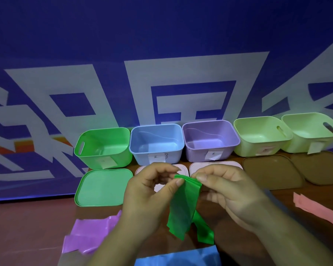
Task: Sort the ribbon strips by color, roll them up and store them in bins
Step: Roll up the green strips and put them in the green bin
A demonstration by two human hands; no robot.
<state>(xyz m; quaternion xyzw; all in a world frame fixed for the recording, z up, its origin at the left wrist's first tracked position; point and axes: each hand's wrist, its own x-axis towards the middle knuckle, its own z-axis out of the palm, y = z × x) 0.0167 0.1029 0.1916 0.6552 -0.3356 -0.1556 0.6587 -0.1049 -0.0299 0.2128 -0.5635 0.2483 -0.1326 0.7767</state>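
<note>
Thin, glossy green ribbon strips (183, 204), flat and stacked, hang limp between both hands, lower ends ragged and split two ways. I see the left hand (148, 191) curled, thumb and forefinger pinching the stack's upper left edge; the right hand (225, 191) pinches the upper right corner, its other fingers loosely bent below. Just beyond the hands lie two pale pink lids (215, 166), smooth plastic with rounded corners, partly hidden. A matte green lid (104, 187) sits left of the left hand. Further out there's a row of rounded-square plastic bins: green bin (104, 146), blue bin (156, 143), purple bin (210, 139), each with a paper label. Crinkly purple strips (90, 235) lie near-left of the left wrist, blue strips (181, 256) under the forearms, pink strips (319, 208) right of the right hand, all on the brown table (37, 227).
</note>
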